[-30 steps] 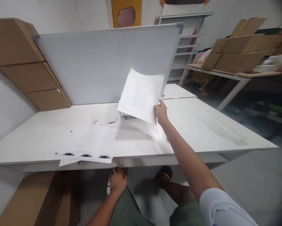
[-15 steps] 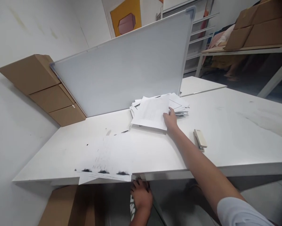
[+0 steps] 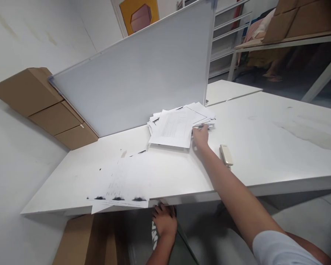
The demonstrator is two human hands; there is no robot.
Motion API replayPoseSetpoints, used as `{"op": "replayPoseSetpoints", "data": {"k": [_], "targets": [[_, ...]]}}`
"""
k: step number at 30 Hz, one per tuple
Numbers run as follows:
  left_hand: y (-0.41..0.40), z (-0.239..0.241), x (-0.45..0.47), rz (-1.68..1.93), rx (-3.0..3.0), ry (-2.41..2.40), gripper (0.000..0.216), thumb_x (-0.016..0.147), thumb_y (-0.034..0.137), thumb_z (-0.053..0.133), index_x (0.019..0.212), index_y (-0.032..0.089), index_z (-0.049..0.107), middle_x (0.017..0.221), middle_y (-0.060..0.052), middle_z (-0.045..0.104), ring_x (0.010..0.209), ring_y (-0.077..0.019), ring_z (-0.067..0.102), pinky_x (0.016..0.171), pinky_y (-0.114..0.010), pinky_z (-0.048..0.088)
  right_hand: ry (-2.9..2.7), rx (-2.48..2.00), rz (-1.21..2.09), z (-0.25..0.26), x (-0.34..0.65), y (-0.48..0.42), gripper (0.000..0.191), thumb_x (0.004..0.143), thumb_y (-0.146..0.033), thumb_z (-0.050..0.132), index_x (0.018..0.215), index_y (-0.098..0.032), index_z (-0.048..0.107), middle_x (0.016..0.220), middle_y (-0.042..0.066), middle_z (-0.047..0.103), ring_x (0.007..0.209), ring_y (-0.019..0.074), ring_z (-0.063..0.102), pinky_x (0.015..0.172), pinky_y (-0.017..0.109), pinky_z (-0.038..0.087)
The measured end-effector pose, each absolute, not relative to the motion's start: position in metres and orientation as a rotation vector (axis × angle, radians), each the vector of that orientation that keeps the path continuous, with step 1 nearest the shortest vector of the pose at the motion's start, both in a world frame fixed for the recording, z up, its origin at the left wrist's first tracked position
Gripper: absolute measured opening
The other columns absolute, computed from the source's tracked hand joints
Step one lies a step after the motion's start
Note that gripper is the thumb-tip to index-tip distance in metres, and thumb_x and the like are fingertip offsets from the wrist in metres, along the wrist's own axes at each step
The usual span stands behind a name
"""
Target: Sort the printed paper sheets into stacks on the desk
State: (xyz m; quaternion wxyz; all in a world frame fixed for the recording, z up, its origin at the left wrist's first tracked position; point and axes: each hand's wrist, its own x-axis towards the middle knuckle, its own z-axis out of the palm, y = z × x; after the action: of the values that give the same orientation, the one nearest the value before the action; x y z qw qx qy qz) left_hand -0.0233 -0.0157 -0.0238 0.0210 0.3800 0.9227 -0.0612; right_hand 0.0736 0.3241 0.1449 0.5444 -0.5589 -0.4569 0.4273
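on the pile [image 3: 204,111], the top sheet [image 3: 171,129] lies just left of our right hand [image 3: 200,137] (the nearer); whether its fingers pinch, we can't tell.

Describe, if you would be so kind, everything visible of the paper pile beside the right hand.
The paper pile lies on the white table, in front of the whiteboard. It is a loose, untidy stack of thin white sheets fanned at differing angles. The top sheet, askew, bears faint grey print, and its near edge juts out. Another sheet shows dark ruled lines. The right hand is at its near right side; whether it touches the pile is unclear.
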Motion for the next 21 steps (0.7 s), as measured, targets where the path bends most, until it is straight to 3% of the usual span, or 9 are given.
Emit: {"op": "replayPoseSetpoints", "data": {"k": [4, 10, 21], "targets": [[-0.016, -0.025, -0.022, -0.193, 1.184, 2.883, 0.054, 0.092, 0.040, 0.047, 0.134, 0.007, 0.057, 0.129, -0.026, 0.056, 0.105, -0.0380, 0.060, 0.083, -0.047, 0.047, -1.048, -1.363, 1.059, 0.145, 0.071, 0.318, 0.056, 0.074, -0.029, 0.053, 0.128, -0.016, 0.048, 0.080, 0.002, 0.060, 0.077, 0.0209, 0.054, 0.079, 0.033, 0.041], [-0.018, -0.033, -0.022, -0.156, 1.230, 2.972, 0.048, 0.092, 0.036, 0.048, 0.129, 0.008, 0.060, 0.121, -0.023, 0.059, 0.101, -0.0350, 0.060, 0.082, -0.045, 0.046, -1.088, -1.334, 1.111, 0.148, 0.067, 0.315, 0.050, 0.071, -0.022, 0.051, 0.120, -0.018, 0.046, 0.067, -0.004, 0.053, 0.068, 0.0189, 0.053, 0.068, 0.029, 0.038], [-0.017, -0.034, -0.023, -0.179, 1.223, 2.969, 0.049, 0.091, 0.037, 0.050, 0.129, 0.008, 0.060, 0.117, -0.021, 0.059, 0.099, -0.0341, 0.060, 0.079, -0.043, 0.046, -1.062, -1.271, 1.139, 0.143, 0.067, 0.320, 0.045, 0.063, -0.015, 0.048, 0.107, -0.021, 0.050, 0.069, -0.004, 0.056, 0.067, 0.0180, 0.053, 0.066, 0.029, 0.038]]}}
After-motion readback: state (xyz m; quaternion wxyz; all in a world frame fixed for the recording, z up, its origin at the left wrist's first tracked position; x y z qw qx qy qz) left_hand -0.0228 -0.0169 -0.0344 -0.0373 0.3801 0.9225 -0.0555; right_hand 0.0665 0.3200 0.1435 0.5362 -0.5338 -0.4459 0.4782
